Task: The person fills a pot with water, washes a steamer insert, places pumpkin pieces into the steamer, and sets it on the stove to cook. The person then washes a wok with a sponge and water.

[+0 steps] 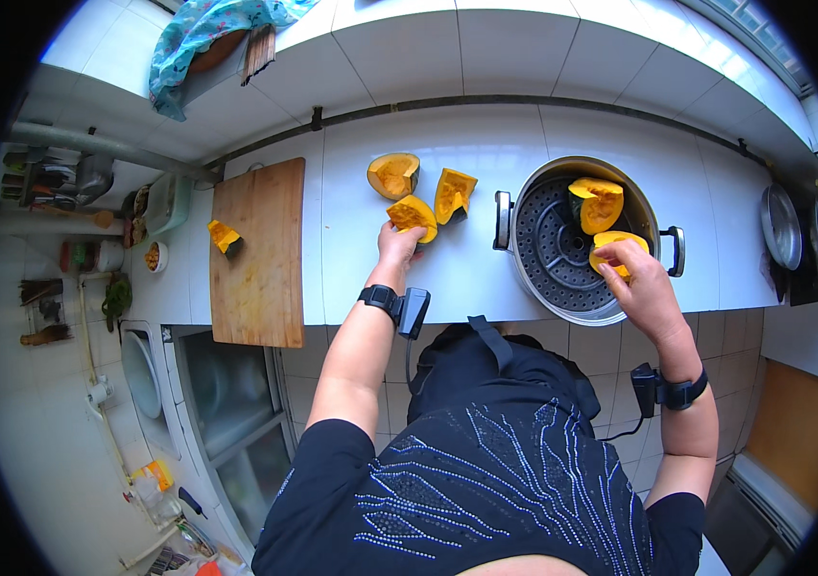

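My left hand [400, 243] grips a cut pumpkin piece [411, 213] by its near edge, over the white tiled counter. Close beside it are two more pumpkin chunks, one rounded [393, 175] and one wedge-shaped [455, 194], with orange flesh and dark green rind. To the right stands a steel steamer pot [520, 277] with a perforated steamer plate [549, 223] inside. One pumpkin chunk [599, 205] rests toward its far right side. My right hand [635, 284] reaches over the rim, its fingers overlapping another chunk [623, 239]; whether they hold it is unclear.
A wooden cutting board [257, 273] lies at the left with a small pumpkin wedge [224, 237] on it. Beyond the board are a small white bowl [156, 256] and a glass container [168, 204]. A metal pan [781, 227] stands far right. A pipe [495, 100] runs along the wall.
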The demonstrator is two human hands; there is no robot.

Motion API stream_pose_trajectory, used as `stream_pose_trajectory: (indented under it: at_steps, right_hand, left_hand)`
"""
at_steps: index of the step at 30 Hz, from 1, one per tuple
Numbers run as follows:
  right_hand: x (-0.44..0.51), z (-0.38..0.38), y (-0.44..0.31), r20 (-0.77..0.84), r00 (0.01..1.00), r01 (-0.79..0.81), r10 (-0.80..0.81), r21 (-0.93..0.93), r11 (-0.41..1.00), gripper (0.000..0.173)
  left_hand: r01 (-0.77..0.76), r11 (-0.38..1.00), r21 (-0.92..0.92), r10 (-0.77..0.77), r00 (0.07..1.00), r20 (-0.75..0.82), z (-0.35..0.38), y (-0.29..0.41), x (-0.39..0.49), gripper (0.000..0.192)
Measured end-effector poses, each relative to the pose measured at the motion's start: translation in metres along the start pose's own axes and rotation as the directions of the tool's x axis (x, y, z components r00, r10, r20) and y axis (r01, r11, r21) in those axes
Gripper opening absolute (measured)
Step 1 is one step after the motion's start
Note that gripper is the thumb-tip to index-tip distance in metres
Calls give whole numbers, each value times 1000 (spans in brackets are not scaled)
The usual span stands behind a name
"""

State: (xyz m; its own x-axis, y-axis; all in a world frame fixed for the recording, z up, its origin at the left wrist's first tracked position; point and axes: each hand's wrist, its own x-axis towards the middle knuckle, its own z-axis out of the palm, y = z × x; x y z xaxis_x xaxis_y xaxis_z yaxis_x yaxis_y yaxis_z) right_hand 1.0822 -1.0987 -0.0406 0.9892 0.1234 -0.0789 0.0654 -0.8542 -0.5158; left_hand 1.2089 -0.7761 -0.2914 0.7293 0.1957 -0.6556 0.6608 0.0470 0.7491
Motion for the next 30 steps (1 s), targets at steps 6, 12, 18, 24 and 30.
stream_pose_trajectory:
  at_steps: [6,12,18,24,30]
  right_hand:
    - [-2,-26,38,13,997,75,-75,-3,997,16]
    - [-24,-145,195,138,983,78,-122,289,954,40]
    - [-36,-180,213,165,983,24,-80,317,948,62]
    - [-56,-166,217,7,1000,-30,30,176,984,47]
    - [-52,-152,246,61,926,-351,372,497,794,44]
  left_hand:
    - [47,977,-207,-10,984,179,53,-6,-38,49]
    - [-493,863,-106,489,766,416,241,59,-187,50]
    - [-777,605,177,452,518,726,335,110,-279,45]
    - [-902,390,187,481,372,794,347,101,-299,53]
    - [-960,256,108,739,267,618,340,120,-301,83]
